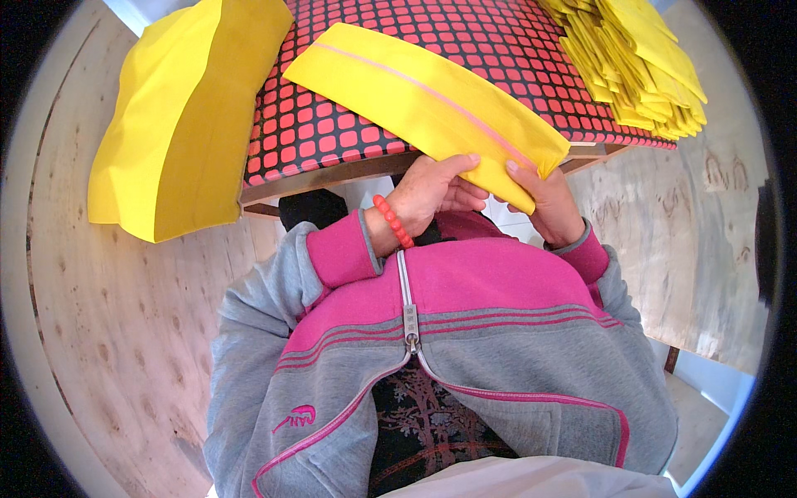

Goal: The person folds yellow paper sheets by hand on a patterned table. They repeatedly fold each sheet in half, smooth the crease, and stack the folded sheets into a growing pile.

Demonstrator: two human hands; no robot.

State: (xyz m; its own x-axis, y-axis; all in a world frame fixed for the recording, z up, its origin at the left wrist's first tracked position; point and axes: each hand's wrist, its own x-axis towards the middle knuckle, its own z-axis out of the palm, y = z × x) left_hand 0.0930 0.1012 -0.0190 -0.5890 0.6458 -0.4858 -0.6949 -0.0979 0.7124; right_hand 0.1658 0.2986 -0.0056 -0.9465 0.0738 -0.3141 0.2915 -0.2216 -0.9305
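A folded yellow cloth-like piece (415, 100) with a pink line along its length lies slantwise over the table's near edge. Its far left end rests on the patterned cover, while its near right end is in my hands. My left hand (436, 189) pinches the lower edge, thumb on top and fingers curled beneath. At the right end, my right hand (548, 199) grips the corner with its thumb on the upper face. The fingers of that hand are mostly hidden under the material, which puckers slightly near the thumb. A red bead bracelet circles my left wrist.
The table (374, 25) has a red-and-black checked cover and a wooden edge. Large yellow sheets (183, 116) overhang its left side. A pile of folded yellow pieces (635, 75) sits at the right corner. Pale wooden boards (108, 324) stand on both sides.
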